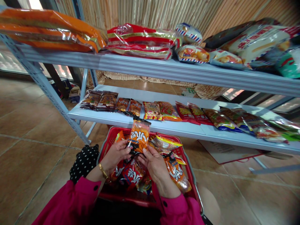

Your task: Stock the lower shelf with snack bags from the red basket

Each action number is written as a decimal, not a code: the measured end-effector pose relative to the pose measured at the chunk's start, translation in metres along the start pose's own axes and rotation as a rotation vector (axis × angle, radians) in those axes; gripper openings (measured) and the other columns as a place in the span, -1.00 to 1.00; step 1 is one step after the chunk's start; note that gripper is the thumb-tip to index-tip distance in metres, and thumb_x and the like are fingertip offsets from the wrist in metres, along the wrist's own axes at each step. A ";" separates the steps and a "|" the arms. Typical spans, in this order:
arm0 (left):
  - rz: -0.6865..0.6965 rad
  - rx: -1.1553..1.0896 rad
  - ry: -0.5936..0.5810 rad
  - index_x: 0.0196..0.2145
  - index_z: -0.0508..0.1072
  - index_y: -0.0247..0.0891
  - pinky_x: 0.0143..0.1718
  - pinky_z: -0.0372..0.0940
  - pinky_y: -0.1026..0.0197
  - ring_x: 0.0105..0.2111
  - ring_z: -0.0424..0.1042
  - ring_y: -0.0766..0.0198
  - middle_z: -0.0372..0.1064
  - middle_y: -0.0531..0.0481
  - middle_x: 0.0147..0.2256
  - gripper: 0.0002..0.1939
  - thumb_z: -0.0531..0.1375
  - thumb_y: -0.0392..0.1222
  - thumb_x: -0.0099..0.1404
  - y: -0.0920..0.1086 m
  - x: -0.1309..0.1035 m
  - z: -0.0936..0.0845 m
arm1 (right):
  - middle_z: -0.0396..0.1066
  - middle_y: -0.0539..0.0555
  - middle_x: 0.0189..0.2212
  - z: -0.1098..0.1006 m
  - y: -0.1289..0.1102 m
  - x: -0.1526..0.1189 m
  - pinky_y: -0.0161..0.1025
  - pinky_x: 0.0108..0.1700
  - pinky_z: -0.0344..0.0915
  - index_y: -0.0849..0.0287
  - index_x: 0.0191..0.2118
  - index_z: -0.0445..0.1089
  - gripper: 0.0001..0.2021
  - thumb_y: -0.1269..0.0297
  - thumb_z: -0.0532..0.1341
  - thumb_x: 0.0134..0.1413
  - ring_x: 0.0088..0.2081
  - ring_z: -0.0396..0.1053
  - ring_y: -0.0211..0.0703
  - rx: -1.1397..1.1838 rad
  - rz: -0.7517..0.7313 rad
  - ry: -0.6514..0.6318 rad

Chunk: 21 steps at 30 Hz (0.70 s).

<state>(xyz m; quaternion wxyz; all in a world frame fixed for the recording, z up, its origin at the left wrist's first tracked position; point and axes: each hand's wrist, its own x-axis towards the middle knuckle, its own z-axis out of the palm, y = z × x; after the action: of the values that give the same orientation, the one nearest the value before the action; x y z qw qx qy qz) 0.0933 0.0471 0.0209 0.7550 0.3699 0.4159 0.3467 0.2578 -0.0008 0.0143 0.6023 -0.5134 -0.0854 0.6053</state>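
Note:
An orange and black snack bag is held upright between both my hands, over a red plastic basket. My left hand grips its lower left side, and my right hand pinches its lower right corner. Below, the basket holds several more bags: a red one under my hands, an orange one at the right and a yellow-edged one near the far rim. The top of the held bag reaches up to the front edge of the lower shelf.
Along the lower shelf lie brown bags, small orange bags, red bags and more packets at the right. The upper shelf bears large orange, red and white packs. A flat cardboard piece lies beneath the shelf.

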 end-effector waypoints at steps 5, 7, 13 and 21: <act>0.021 -0.035 0.026 -0.07 0.45 -0.32 -0.21 0.37 0.24 -0.20 0.49 0.21 0.49 -0.18 -0.12 -0.48 0.39 -0.14 -0.01 0.003 0.001 0.001 | 0.57 0.01 -0.37 0.003 -0.001 0.001 -0.29 -0.38 0.43 0.14 -0.13 0.39 -0.41 0.19 0.52 -0.42 -0.45 0.49 -0.25 -0.054 -0.009 -0.031; 0.027 -0.044 0.046 -0.07 0.46 -0.32 -0.24 0.37 0.25 -0.21 0.49 0.20 0.50 -0.17 -0.14 -0.47 0.40 -0.14 -0.02 0.004 0.002 0.001 | 0.56 0.01 -0.37 0.006 -0.001 0.001 -0.33 -0.44 0.41 0.13 -0.10 0.38 -0.39 0.17 0.51 -0.40 -0.47 0.49 -0.26 -0.082 -0.015 -0.046; 0.051 -0.052 0.091 -0.11 0.49 -0.33 -0.29 0.38 0.29 -0.28 0.49 0.25 0.52 -0.15 -0.19 -0.49 0.40 -0.13 -0.03 0.008 0.004 -0.003 | 0.54 0.01 -0.32 0.013 -0.005 0.000 -0.35 -0.45 0.40 0.11 -0.06 0.36 -0.37 0.18 0.50 -0.38 -0.42 0.49 -0.25 -0.102 -0.023 -0.125; 0.145 -0.101 0.080 -0.12 0.51 -0.31 -0.26 0.38 0.28 -0.27 0.48 0.25 0.52 -0.13 -0.18 -0.53 0.40 -0.16 -0.02 0.027 0.020 -0.009 | 0.49 -0.02 -0.41 0.034 -0.018 0.027 -0.40 -0.51 0.30 0.17 -0.09 0.45 -0.42 0.15 0.48 -0.36 -0.49 0.40 -0.34 -0.207 -0.168 -0.130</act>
<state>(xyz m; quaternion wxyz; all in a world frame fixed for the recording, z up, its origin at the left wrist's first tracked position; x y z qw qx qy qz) 0.0880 0.0792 0.0326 0.7284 0.3464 0.3999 0.4354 0.2516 0.0433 0.0285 0.5880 -0.5234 -0.2287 0.5727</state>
